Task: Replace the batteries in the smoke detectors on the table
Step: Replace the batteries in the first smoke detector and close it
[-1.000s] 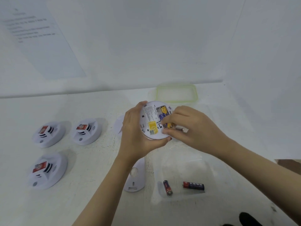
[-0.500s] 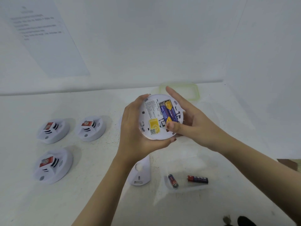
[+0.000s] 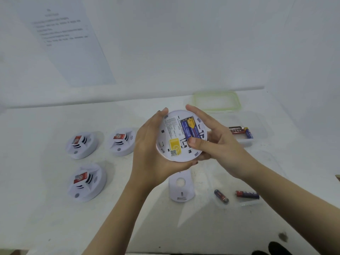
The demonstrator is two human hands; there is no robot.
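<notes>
A round white smoke detector (image 3: 174, 137) is held above the table with its back facing me; two blue batteries (image 3: 189, 128) sit side by side in its compartment. My left hand (image 3: 150, 150) grips its left and lower rim. My right hand (image 3: 213, 142) holds the right rim, fingers along the far edge and thumb pressing on the near end of the batteries. Below lies a white mounting plate (image 3: 181, 187). Two loose batteries (image 3: 221, 196) (image 3: 247, 194) lie in a clear tray at the right front.
Three more white smoke detectors (image 3: 81, 144) (image 3: 122, 141) (image 3: 86, 181) sit on the left of the white table. A clear container (image 3: 244, 131) with batteries stands right of my hands, its green-rimmed lid (image 3: 217, 101) behind. A printed sheet (image 3: 64, 39) hangs on the wall.
My right hand went from pinching a battery into the compartment to opening round the detector's right rim, thumb on the seated batteries. The detector has tilted more towards me.
</notes>
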